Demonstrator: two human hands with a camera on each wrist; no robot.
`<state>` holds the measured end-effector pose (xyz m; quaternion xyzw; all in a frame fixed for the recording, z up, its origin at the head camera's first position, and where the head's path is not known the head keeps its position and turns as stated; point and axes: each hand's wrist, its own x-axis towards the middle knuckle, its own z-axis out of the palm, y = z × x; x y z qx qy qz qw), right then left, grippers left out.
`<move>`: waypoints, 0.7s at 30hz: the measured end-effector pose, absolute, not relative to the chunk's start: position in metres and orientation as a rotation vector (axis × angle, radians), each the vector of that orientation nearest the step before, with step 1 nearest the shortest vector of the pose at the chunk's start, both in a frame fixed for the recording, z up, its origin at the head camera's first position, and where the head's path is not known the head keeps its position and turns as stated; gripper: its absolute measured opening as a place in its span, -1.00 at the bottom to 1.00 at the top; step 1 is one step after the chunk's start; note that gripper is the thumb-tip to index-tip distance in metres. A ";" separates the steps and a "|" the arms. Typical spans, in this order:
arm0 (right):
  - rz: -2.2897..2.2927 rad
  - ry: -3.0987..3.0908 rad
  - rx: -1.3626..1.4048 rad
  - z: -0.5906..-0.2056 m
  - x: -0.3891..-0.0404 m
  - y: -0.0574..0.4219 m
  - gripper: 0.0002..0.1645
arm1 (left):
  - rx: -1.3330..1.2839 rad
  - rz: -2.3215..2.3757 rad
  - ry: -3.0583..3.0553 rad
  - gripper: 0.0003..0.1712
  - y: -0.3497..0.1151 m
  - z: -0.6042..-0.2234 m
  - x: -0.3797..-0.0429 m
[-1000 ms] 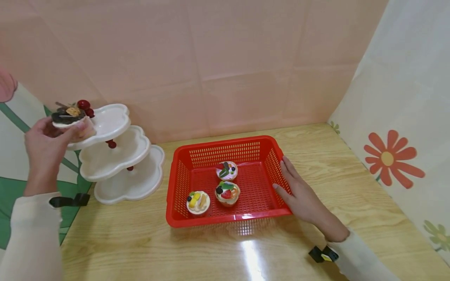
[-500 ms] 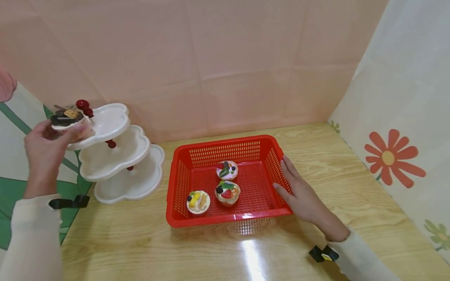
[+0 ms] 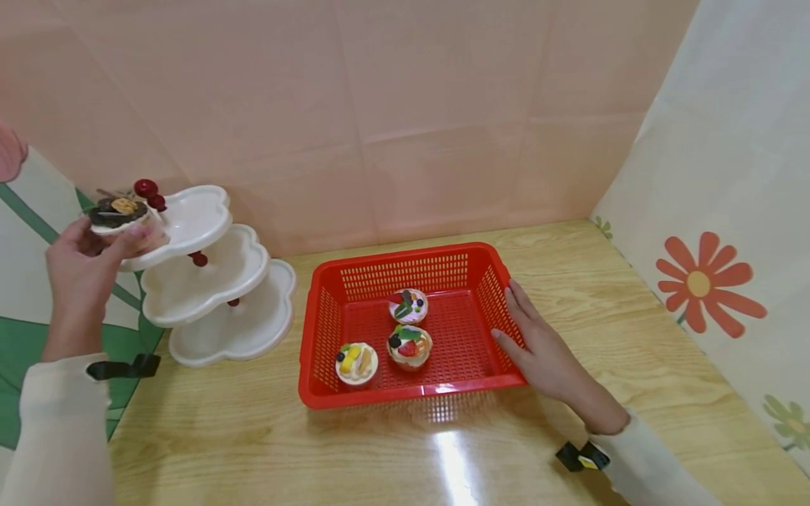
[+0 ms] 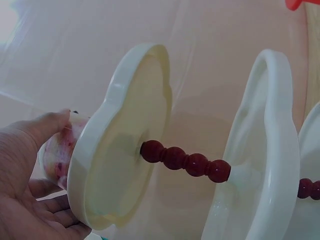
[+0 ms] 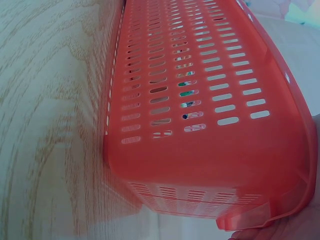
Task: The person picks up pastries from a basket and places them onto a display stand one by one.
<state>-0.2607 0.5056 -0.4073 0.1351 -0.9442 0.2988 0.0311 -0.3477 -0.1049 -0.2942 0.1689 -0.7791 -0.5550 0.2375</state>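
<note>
At the far left in the head view, my left hand (image 3: 79, 277) grips a cupcake (image 3: 119, 213) with dark chocolate topping, thumb on its near side. The cupcake is upright at the left part of the top tier of a white three-tier cake stand (image 3: 201, 218). In the left wrist view, the cupcake's pink wrapper (image 4: 62, 155) shows between thumb and fingers, right at the tier's rim. My right hand (image 3: 544, 351) rests on the right rim of a red plastic basket (image 3: 405, 393), fingers straight along it and thumb over the inner wall.
Inside the basket lie three cupcakes: one with yellow fruit (image 3: 357, 364), one with a strawberry (image 3: 410, 348), one with pink cream (image 3: 408, 307). Red beads (image 4: 185, 161) form the stand's post. A pink backdrop (image 3: 436, 140) closes off the back of the wooden table (image 3: 266, 436).
My left hand and the chocolate cupcake have shifted slightly left and down onto the top tier. The right hand and the basket have stayed in place.
</note>
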 end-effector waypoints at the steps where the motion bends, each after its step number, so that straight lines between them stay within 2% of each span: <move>1: 0.921 -2.907 0.417 -0.408 -0.261 0.506 -0.07 | 0.463 -1.525 -2.133 -0.27 -0.105 -0.295 -0.348; 9: 0.925 -2.914 0.412 -0.408 -0.261 0.506 -0.07 | 0.494 -1.559 -2.084 -0.16 -0.104 -0.294 -0.343; 14: 0.926 -2.915 0.412 -0.409 -0.261 0.506 -0.06 | 0.446 -1.404 -1.912 -0.28 -0.087 -0.289 -0.327; 21: 0.931 -2.907 0.413 -0.408 -0.261 0.506 -0.06 | 0.184 -1.135 -1.726 -0.42 -0.055 -0.286 -0.303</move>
